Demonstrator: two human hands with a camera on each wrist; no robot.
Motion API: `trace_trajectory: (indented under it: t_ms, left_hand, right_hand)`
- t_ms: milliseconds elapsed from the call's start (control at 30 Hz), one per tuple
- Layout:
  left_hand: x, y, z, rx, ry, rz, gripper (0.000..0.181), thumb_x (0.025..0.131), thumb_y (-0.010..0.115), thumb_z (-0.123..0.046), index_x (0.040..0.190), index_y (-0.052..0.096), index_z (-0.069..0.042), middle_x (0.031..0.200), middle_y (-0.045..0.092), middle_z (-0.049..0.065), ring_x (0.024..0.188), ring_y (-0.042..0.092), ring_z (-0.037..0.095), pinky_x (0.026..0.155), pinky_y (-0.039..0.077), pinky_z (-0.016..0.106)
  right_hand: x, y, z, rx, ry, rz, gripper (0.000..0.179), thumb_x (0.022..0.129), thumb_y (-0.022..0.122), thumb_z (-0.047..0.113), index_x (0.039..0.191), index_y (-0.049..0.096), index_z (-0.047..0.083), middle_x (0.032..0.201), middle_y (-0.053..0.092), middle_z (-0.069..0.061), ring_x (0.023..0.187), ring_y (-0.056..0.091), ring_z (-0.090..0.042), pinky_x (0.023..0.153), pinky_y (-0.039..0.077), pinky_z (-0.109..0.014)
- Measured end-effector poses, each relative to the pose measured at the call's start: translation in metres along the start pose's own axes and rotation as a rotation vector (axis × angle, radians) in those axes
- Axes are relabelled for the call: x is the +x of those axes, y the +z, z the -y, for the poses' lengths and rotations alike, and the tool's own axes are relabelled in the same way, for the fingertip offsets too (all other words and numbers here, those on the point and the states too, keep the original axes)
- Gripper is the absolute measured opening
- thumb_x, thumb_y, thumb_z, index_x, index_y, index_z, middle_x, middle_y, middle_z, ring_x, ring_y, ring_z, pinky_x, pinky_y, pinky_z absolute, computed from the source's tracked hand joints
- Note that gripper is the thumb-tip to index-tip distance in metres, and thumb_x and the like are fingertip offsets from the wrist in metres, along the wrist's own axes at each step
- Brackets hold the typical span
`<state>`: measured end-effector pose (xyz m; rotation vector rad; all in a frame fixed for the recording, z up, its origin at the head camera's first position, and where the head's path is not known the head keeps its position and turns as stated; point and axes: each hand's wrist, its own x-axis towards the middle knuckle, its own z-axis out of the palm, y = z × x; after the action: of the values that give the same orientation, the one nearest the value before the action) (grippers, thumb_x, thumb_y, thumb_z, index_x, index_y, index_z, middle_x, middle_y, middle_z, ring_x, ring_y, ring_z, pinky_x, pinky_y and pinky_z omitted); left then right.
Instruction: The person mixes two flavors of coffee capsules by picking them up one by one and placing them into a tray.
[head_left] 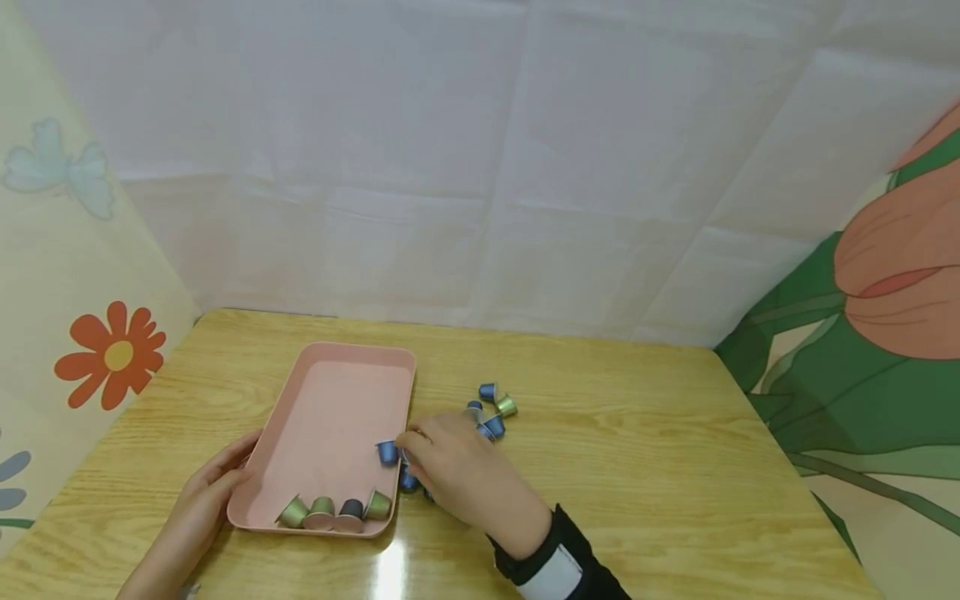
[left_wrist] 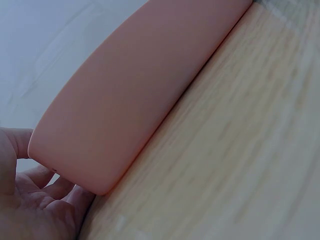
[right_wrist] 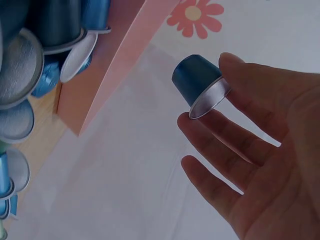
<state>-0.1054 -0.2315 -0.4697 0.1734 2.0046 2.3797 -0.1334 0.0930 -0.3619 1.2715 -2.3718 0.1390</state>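
Note:
A pink tray point(head_left: 360, 367) lies on the wooden table. My left hand point(head_left: 213, 483) grips it at the left edge, and the left wrist view shows the thumb at the rim and fingers around the tray's end point(left_wrist: 115, 110). Between thumb and fingertips, my right hand point(head_left: 457, 467) pinches a blue coffee capsule point(head_left: 387, 453) at the tray's right rim. That capsule point(right_wrist: 195, 82) is tilted, its silver foil lid facing the palm. Along the tray's near wall lie several capsules: green ones point(head_left: 292, 512) and a dark one point(head_left: 350, 510).
Outside the tray, just right of its rim, blue capsules point(head_left: 408, 478) lie partly hidden by my right hand. Farther back is another cluster of blue capsules point(head_left: 488, 392) with a green one point(head_left: 507, 406). A white cloth wall point(head_left: 480, 208) borders the table's far edge.

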Motion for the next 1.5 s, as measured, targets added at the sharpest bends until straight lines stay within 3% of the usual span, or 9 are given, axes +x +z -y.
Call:
trace_trajectory:
  t_ms: [233,500,700,1100,1500]
  left_hand:
    - [-0.002,-0.002,0.003,0.000,-0.010,0.003,0.045,0.097,0.044,-0.005,0.141,0.044,-0.012,0.119,0.057,-0.032,0.107,0.051,-0.013,0.081,0.049,0.006]
    - [-0.004,-0.003,0.007,0.006,-0.017,-0.022,0.044,0.096,0.045,-0.004,0.139,0.048,-0.014,0.118,0.057,-0.034,0.106,0.051,-0.015,0.080,0.048,0.005]
    - [-0.002,-0.001,0.006,-0.002,-0.004,-0.018,0.043,0.096,0.045,-0.004,0.139,0.047,-0.013,0.118,0.058,-0.033,0.106,0.051,-0.014,0.081,0.048,0.005]
    - [-0.003,-0.004,0.008,-0.031,0.027,0.000,0.044,0.096,0.042,0.000,0.134,0.052,-0.019,0.120,0.058,-0.032,0.108,0.051,-0.014,0.082,0.047,0.004]
    - [0.001,-0.003,0.006,0.011,0.007,-0.011,0.045,0.097,0.043,-0.004,0.141,0.044,-0.011,0.118,0.055,-0.035,0.108,0.048,-0.018,0.081,0.047,0.003]
  right_hand:
    - [0.006,0.008,0.016,-0.024,-0.066,-0.009,0.019,0.085,0.066,0.024,0.102,0.066,0.015,0.099,0.066,0.003,0.089,0.059,-0.010,0.083,0.054,-0.025]
    - [0.008,0.019,0.037,-0.033,-0.164,-0.037,0.011,0.084,0.065,0.019,0.095,0.065,0.019,0.090,0.061,0.007,0.075,0.051,-0.005,0.069,0.050,-0.017]
    - [0.007,0.023,0.043,-0.018,-0.152,0.018,0.007,0.087,0.062,0.016,0.094,0.062,0.020,0.087,0.055,0.008,0.074,0.043,-0.004,0.069,0.048,-0.017]
    - [0.006,0.039,0.045,-0.027,-0.166,0.052,0.013,0.087,0.062,0.019,0.100,0.065,0.019,0.092,0.060,0.009,0.082,0.051,-0.004,0.074,0.052,-0.018]
    - [0.006,0.039,0.046,-0.010,-0.168,0.081,0.014,0.092,0.056,0.021,0.102,0.065,0.019,0.095,0.063,0.009,0.085,0.053,-0.004,0.077,0.053,-0.018]
